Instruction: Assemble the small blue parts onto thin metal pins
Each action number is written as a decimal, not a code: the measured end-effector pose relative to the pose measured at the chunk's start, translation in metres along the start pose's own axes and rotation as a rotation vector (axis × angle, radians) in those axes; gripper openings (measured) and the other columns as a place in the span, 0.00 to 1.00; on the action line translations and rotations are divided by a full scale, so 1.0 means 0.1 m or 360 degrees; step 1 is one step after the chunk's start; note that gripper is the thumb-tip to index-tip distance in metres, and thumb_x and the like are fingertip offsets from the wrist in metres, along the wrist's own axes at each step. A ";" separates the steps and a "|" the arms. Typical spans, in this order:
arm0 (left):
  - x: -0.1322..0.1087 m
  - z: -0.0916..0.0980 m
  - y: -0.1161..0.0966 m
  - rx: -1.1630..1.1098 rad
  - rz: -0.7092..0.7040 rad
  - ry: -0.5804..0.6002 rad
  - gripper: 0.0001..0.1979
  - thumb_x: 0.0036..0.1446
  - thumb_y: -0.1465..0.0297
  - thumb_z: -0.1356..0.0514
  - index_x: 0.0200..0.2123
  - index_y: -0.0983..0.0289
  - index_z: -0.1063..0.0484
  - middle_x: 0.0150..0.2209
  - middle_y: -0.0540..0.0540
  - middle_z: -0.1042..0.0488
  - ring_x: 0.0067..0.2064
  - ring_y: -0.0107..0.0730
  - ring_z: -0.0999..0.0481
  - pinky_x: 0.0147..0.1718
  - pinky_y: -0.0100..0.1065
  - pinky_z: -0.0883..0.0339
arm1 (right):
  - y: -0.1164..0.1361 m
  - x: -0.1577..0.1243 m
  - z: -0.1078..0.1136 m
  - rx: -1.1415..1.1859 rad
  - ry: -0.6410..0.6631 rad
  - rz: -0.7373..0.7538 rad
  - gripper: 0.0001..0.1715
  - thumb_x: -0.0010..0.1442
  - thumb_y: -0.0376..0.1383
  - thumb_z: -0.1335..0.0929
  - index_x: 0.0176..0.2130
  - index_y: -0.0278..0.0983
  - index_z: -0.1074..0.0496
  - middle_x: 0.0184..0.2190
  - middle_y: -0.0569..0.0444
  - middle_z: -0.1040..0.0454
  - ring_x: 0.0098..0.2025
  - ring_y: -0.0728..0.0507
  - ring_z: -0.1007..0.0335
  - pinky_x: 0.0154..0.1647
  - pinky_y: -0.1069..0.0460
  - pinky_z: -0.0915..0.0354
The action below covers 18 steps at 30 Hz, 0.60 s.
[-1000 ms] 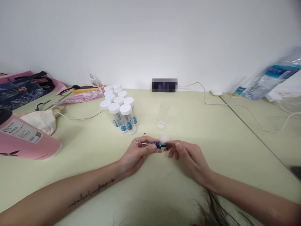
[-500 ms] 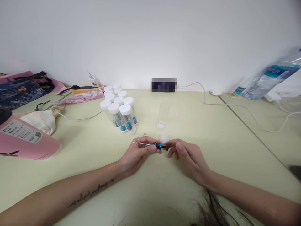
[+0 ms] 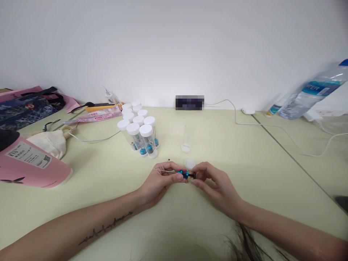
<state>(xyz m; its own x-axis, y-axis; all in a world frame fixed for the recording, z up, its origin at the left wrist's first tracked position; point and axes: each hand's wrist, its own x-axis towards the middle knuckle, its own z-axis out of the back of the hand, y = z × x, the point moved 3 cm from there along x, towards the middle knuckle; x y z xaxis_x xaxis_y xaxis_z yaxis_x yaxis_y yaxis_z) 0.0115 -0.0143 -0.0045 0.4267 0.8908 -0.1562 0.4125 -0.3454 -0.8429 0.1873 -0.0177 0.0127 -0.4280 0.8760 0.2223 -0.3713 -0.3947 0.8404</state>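
Observation:
My left hand (image 3: 159,181) is closed around a small blue metal tool (image 3: 182,174), pinched between thumb and fingers. A thin wire loop runs from it leftward over the palm, and a black rod with a wider end sticks out to the right. My right hand (image 3: 217,185) has its thumb and forefinger closed about that black end. Just behind the fingers a white cap (image 3: 189,163) lies on the table. Farther back stands an uncapped clear tube (image 3: 187,137) with a white base. A tiny dark-headed piece (image 3: 169,160) shows above my left fingers.
Several white-capped clear tubes (image 3: 146,136) with blue pieces inside stand grouped at the left. A pink tumbler (image 3: 35,159) leans in at far left, near a cloth pouch (image 3: 50,141). A phone-like display (image 3: 189,103), a white cable (image 3: 236,114) and a water bottle (image 3: 310,96) are at the back.
My right thumb and forefinger have come in around the tool's black end, where before the fingers only hung beside it. My left hand keeps its hold. The whole view has shifted slightly.

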 end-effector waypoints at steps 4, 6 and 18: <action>0.00 -0.01 -0.01 0.0025 -0.0016 -0.0014 0.07 0.48 0.76 0.34 0.33 0.68 0.25 0.34 0.56 0.22 0.36 0.30 0.24 0.42 0.32 0.33 | 0.00 0.02 0.00 0.0024 0.0157 -0.0050 0.14 0.68 0.41 0.43 0.37 0.38 0.34 0.28 0.57 0.32 0.30 0.49 0.37 0.32 0.55 0.41; 0.00 -0.01 -0.01 0.0038 -0.0015 -0.0020 0.07 0.47 0.76 0.34 0.33 0.68 0.25 0.33 0.55 0.22 0.35 0.29 0.24 0.42 0.32 0.33 | 0.00 0.03 -0.01 -0.0018 0.0204 -0.0058 0.19 0.68 0.41 0.45 0.31 0.37 0.34 0.25 0.57 0.33 0.28 0.49 0.38 0.30 0.55 0.43; 0.01 -0.01 -0.01 0.0024 0.0035 -0.0040 0.08 0.46 0.74 0.33 0.33 0.68 0.25 0.32 0.56 0.22 0.34 0.29 0.24 0.40 0.31 0.32 | -0.02 0.01 -0.02 -0.0050 0.0095 -0.0092 0.11 0.64 0.41 0.38 0.33 0.38 0.36 0.23 0.59 0.37 0.25 0.49 0.42 0.25 0.56 0.45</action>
<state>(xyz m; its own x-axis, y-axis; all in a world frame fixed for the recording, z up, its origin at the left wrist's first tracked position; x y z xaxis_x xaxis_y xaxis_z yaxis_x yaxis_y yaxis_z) 0.0119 -0.0137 -0.0038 0.4149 0.8904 -0.1875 0.3913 -0.3606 -0.8467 0.1861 -0.0169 0.0106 -0.4531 0.8799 0.1430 -0.4224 -0.3531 0.8348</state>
